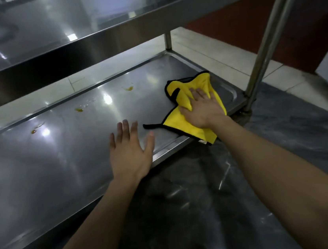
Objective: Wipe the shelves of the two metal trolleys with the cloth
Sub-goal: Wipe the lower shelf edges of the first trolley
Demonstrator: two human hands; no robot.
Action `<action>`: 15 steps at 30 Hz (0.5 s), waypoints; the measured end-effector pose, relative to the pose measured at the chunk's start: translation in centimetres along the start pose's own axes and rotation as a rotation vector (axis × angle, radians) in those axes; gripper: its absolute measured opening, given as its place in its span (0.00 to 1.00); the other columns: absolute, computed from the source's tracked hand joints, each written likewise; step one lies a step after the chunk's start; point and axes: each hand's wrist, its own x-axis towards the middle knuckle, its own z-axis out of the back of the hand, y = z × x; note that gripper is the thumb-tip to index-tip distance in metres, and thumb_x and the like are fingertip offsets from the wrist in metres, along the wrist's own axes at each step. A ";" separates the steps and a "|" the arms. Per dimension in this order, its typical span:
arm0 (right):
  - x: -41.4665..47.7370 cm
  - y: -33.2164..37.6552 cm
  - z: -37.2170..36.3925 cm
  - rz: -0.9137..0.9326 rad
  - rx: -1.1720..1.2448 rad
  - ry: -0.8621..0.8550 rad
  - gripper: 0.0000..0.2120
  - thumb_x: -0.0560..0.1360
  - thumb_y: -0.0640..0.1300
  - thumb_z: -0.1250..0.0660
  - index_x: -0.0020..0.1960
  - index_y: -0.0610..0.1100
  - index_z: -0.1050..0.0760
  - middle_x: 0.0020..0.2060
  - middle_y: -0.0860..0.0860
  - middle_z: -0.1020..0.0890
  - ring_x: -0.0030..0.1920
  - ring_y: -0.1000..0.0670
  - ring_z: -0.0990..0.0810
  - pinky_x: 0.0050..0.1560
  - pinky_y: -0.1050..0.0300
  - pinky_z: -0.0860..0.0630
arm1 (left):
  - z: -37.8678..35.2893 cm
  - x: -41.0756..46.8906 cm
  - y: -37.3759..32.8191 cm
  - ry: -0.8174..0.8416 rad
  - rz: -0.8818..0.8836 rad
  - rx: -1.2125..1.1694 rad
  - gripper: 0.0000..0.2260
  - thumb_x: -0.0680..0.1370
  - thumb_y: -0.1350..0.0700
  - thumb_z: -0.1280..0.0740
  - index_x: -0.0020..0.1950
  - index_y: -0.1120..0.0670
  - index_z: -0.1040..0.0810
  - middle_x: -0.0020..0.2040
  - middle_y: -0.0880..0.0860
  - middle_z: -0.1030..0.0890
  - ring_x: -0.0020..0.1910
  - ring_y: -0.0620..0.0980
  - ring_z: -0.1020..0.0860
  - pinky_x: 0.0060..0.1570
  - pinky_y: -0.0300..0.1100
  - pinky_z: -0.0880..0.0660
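The right grip point(200, 109), fingers flat, presses a yellow black-edged cloth point(184, 95) overhanging the front edge of the steel lower shelf point(59, 157) by its right corner. The left grip point(129, 147) is released beside it, with bare shelf leftward.

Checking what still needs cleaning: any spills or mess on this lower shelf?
Yes. Three orange-brown spots lie along the lower shelf, left of the yellow cloth that the right hand presses; likely unwiped spills.

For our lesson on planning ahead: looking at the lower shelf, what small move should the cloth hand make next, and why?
Probably slide the right hand and yellow cloth leftward along the lower shelf to the nearest orange spot. The cloth lies at the shelf's right end, and three spots lie unwiped to its left.
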 end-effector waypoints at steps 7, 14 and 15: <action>1.3 -4.2 0.6 0.176 0.027 0.079 0.35 0.86 0.67 0.54 0.88 0.51 0.51 0.87 0.55 0.55 0.86 0.50 0.57 0.85 0.42 0.61 | -3.1 1.1 -1.1 0.024 0.001 0.061 0.42 0.82 0.25 0.62 0.90 0.49 0.53 0.90 0.54 0.57 0.88 0.52 0.61 0.86 0.56 0.63; 4.7 -7.8 1.8 -0.078 -0.072 0.020 0.36 0.86 0.65 0.56 0.88 0.48 0.55 0.87 0.52 0.57 0.86 0.49 0.60 0.84 0.39 0.62 | -3.0 1.1 -1.7 0.027 0.046 0.010 0.43 0.81 0.26 0.64 0.90 0.51 0.57 0.90 0.54 0.59 0.88 0.51 0.62 0.87 0.54 0.62; 4.9 -5.7 1.5 -0.093 -0.089 0.019 0.36 0.86 0.65 0.56 0.88 0.48 0.55 0.87 0.51 0.57 0.86 0.48 0.60 0.83 0.35 0.64 | -3.0 1.1 -1.8 0.009 0.046 -0.009 0.43 0.81 0.27 0.63 0.90 0.51 0.57 0.90 0.54 0.58 0.88 0.51 0.61 0.87 0.54 0.61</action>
